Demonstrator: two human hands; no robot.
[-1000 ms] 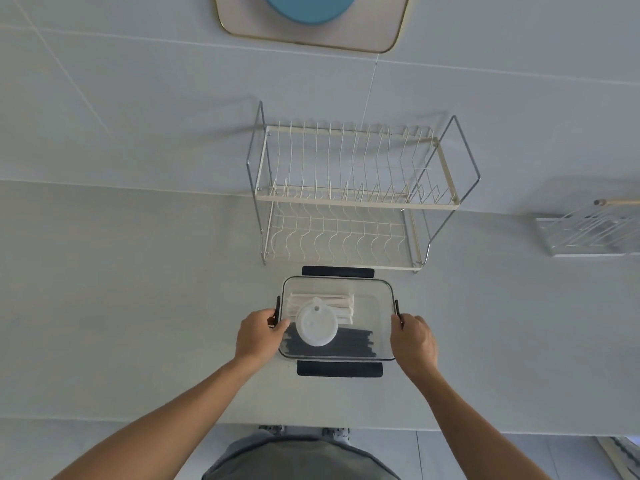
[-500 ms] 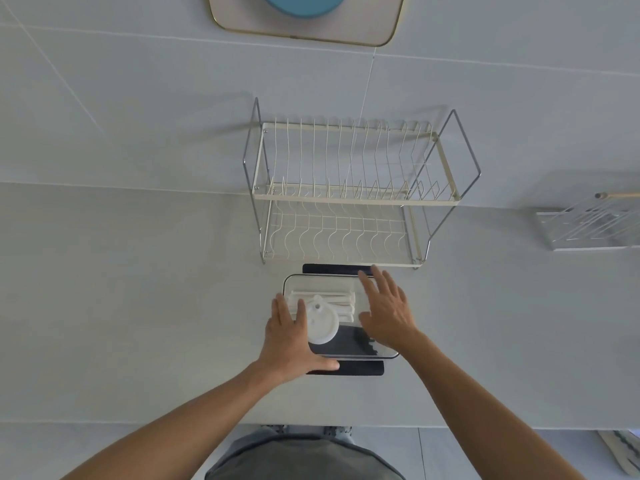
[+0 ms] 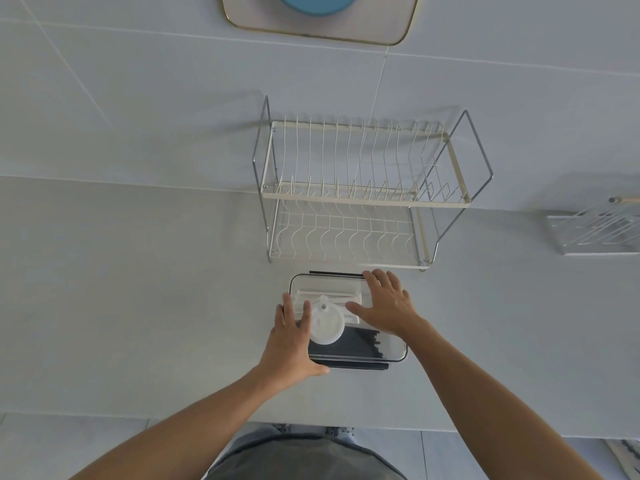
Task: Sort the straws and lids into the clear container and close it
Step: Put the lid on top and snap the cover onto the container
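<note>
The clear container (image 3: pixel 394 351) sits on the counter just in front of the dish rack, its transparent cover on top. Inside I see white straws (image 3: pixel 332 295) at the far side, black straws (image 3: pixel 360 342) at the near side, and a round white lid (image 3: pixel 325 325) over them. My left hand (image 3: pixel 291 337) lies flat on the cover's left part, thumb at the near dark clasp (image 3: pixel 360 366). My right hand (image 3: pixel 388 303) lies flat on the far right part, fingertips by the far dark clasp (image 3: pixel 332 273).
A two-tier wire dish rack (image 3: pixel 356 195) stands right behind the container against the tiled wall. Another metal rack (image 3: pixel 595 230) sits at the far right. The counter's near edge (image 3: pixel 138 415) runs just above my torso.
Both hands left the container's side clasps and came to rest flat on its cover. The far and near clasps look folded closer to the box than a second ago.
</note>
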